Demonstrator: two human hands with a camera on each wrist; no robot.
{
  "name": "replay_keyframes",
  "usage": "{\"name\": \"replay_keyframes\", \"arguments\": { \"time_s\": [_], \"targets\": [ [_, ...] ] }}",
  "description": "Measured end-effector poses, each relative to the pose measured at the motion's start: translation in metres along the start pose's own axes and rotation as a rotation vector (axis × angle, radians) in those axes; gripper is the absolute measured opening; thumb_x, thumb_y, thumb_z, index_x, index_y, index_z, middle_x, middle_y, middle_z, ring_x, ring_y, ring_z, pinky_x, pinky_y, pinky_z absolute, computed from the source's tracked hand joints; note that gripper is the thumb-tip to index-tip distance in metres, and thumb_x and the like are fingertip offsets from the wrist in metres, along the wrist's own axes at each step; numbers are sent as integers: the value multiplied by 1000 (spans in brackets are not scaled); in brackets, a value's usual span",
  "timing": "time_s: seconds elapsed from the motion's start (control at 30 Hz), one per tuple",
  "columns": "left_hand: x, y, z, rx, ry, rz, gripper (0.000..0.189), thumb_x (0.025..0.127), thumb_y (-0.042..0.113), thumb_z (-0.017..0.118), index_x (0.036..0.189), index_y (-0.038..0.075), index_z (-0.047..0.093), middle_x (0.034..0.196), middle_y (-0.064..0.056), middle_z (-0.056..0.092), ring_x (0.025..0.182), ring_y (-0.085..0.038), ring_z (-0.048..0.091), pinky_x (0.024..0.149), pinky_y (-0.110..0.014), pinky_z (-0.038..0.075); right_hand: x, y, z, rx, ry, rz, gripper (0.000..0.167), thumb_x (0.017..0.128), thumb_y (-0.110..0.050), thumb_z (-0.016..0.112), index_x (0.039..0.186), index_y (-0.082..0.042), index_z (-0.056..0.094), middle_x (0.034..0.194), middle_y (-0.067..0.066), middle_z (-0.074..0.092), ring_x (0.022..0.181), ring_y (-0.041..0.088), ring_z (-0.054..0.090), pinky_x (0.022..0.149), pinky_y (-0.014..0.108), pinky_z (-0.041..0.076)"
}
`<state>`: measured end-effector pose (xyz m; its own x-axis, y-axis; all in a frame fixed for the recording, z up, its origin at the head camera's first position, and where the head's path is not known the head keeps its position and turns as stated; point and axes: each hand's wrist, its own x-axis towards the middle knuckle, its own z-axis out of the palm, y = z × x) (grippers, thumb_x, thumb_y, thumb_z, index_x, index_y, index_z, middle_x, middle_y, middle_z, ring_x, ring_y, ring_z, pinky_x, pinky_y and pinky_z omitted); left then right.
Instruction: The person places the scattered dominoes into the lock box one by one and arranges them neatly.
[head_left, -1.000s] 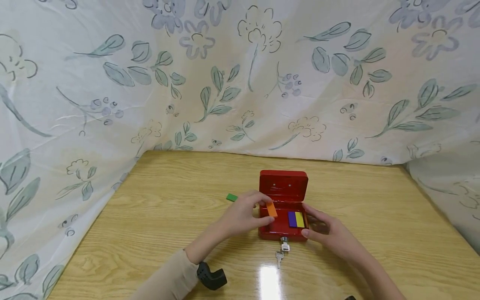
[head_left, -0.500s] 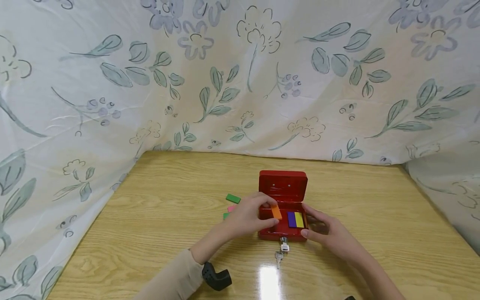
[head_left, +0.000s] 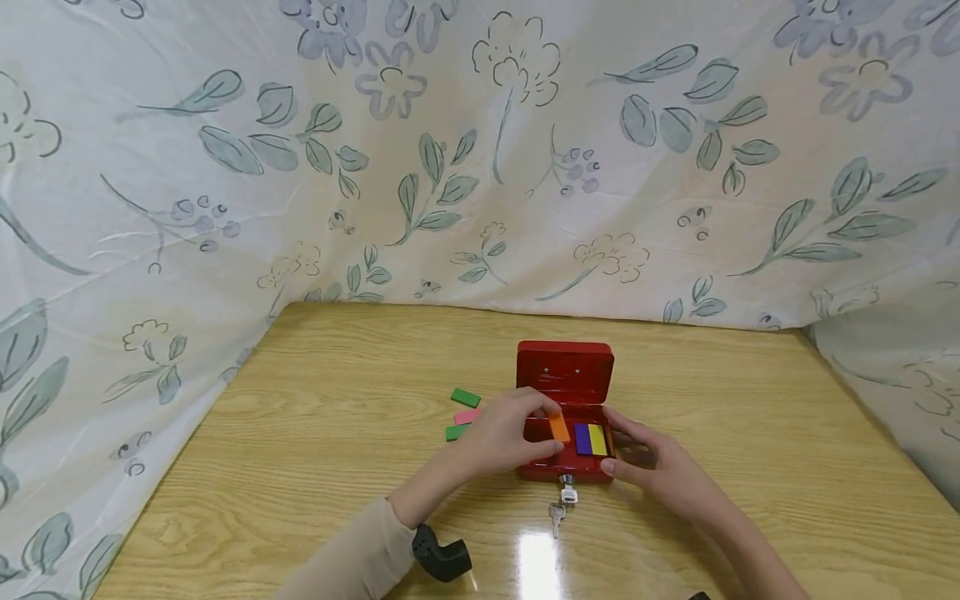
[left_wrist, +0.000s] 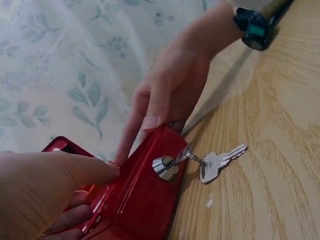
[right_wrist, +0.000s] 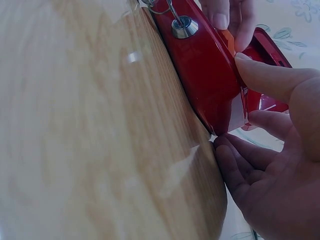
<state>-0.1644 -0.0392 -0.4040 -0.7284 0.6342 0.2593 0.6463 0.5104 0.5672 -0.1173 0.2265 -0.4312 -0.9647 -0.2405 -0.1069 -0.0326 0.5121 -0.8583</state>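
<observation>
A small red cash box [head_left: 542,473] stands on the table with its lid raised. Between its thumb and fingers, my left hand [head_left: 504,435] pinches a flat orange block [head_left: 559,428] upright over the box's inside. My right hand [head_left: 663,473] holds the box's right end, thumb on the front corner of the rim and fingers at the side, as the right wrist view shows with the box wall [right_wrist: 205,65]. Within the box, at its right side, a purple block [head_left: 582,439] and a yellow block [head_left: 597,440] lie side by side.
Left of the box lie a green block [head_left: 466,397], a pink block [head_left: 466,417] and another green block [head_left: 456,432], the latter two partly behind the left hand. One key sits in the front lock [left_wrist: 165,168]; a second key [left_wrist: 214,166] hangs from its ring. Floral cloth [head_left: 450,167] surrounds the wooden table.
My left hand has moved right over the box with the orange block, closer to the purple one. The pink and green blocks behind it have come into view. My right hand stays on the box.
</observation>
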Motion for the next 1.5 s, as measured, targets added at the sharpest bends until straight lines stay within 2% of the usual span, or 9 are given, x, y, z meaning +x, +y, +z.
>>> {"name": "replay_keyframes", "arguments": {
  "time_s": [0.27, 0.9, 1.5],
  "targets": [
    [4, -1, 7, 25, -28, 7, 37, 87, 29, 80, 118, 14, 67, 115, 5, 66, 104, -9, 58, 88, -19, 48, 0, 0, 0, 9, -3, -22, 75, 91, -34, 74, 156, -20, 38, 150, 16, 47, 126, 37, 53, 100, 52, 47],
    [16, 0, 15, 88, -106, -40, 46, 84, 30, 83, 124, 14, 66, 116, 5, 68, 101, -6, 59, 88, -17, 48, -1, -1, -1, 23, -11, -20, 75, 91, -34, 74, 156, -19, 38, 151, 16, 45, 127, 37, 52, 100, 50, 47],
    [21, 0, 21, 147, -113, -38, 46, 83, 30, 84, 122, 14, 67, 114, 4, 69, 99, -7, 59, 87, -19, 49, -1, -2, -1, 23, -14, -12, 76, 91, -35, 74, 156, -19, 38, 151, 17, 44, 127, 37, 52, 99, 51, 48]
  ]
}}
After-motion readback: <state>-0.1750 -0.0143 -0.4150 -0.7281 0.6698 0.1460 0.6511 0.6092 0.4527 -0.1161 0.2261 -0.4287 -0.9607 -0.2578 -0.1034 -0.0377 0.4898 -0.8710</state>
